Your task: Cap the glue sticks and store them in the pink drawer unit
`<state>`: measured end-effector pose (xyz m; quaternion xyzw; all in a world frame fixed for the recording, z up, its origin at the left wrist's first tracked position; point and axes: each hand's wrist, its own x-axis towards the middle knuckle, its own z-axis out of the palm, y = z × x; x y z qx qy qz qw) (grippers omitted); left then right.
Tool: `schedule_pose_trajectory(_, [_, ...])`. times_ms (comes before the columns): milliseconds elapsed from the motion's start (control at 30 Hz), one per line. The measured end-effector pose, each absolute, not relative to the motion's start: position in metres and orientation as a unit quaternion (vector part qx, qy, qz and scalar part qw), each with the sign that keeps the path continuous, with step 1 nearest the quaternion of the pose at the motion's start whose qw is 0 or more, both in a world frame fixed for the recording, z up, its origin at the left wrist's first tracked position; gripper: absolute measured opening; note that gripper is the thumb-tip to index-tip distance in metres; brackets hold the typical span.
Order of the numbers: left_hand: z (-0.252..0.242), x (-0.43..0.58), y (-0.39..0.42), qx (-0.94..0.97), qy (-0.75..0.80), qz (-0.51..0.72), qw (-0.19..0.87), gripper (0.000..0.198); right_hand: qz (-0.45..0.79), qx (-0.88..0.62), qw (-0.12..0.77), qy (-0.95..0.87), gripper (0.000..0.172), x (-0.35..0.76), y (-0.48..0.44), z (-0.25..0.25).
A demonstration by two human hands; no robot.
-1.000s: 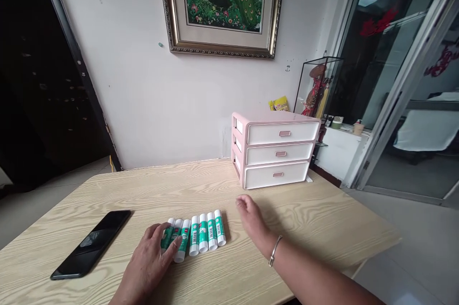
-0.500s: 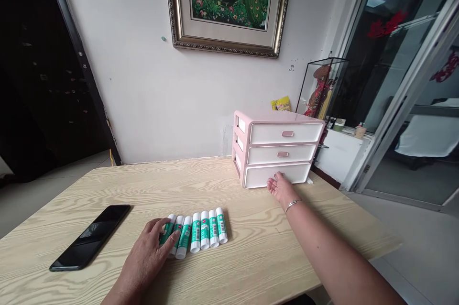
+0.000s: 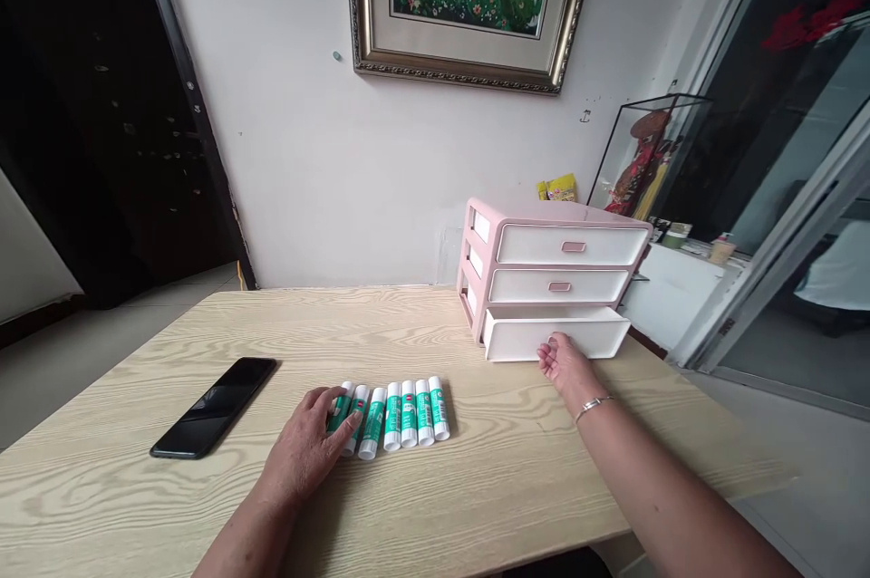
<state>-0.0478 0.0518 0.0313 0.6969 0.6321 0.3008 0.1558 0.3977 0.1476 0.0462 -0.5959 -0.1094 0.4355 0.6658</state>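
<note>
Several green-and-white glue sticks (image 3: pixel 409 415) lie side by side in a row on the wooden table. My left hand (image 3: pixel 316 433) rests over the leftmost ones, its fingers and thumb curled around them and partly hiding them. At the right stands a pink and white drawer cabinet (image 3: pixel 575 214) with three drawers. Its bottom drawer (image 3: pixel 513 341) is pulled partway out, and the inside shows only as a narrow strip. My right hand (image 3: pixel 565 368), with a silver bracelet at the wrist, has its fingers closed at the front of that drawer, covering the handle.
A black phone (image 3: pixel 214 408) lies on the table (image 3: pixel 326 329) at the left. Behind the cabinet are a yellow packet (image 3: pixel 558 188) and a glass display case (image 3: pixel 642 157) with a figure inside. A framed picture (image 3: pixel 462 75) hangs on the wall.
The bottom drawer has come out toward me, pulled by my right hand. My left hand stays on the glue sticks. The whole view has shifted slightly.
</note>
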Motion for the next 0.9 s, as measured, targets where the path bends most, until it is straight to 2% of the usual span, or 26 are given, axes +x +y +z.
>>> schedule_pose_trajectory(333, [0.006, -0.056, 0.064, 0.722, 0.610, 0.310, 0.107, 0.049, 0.426, -0.604, 0.665, -0.106, 0.020, 0.405, 0.098, 0.046])
schedule_pose_trajectory(533, [0.009, -0.054, 0.062, 0.725, 0.609, 0.301, 0.110, 0.048, 0.455, -0.608, 0.625, -0.178, 0.022, 0.353, 0.063, 0.048])
schedule_pose_trajectory(633, [0.012, -0.052, 0.060, 0.722, 0.614, 0.299, 0.114, 0.049, 0.436, -0.631, 0.535, -0.354, 0.030, 0.303, 0.046, 0.058])
schedule_pose_trajectory(800, [0.010, -0.054, 0.061, 0.723, 0.606, 0.306, 0.125, 0.047, 0.288, -0.642, 0.341, -0.623, 0.057, 0.231, 0.039, 0.075])
schedule_pose_trajectory(900, [0.008, -0.055, 0.062, 0.728, 0.599, 0.304, 0.136, 0.047, 0.202, -0.624, 0.266, -0.707, 0.062, 0.208, 0.046, 0.066])
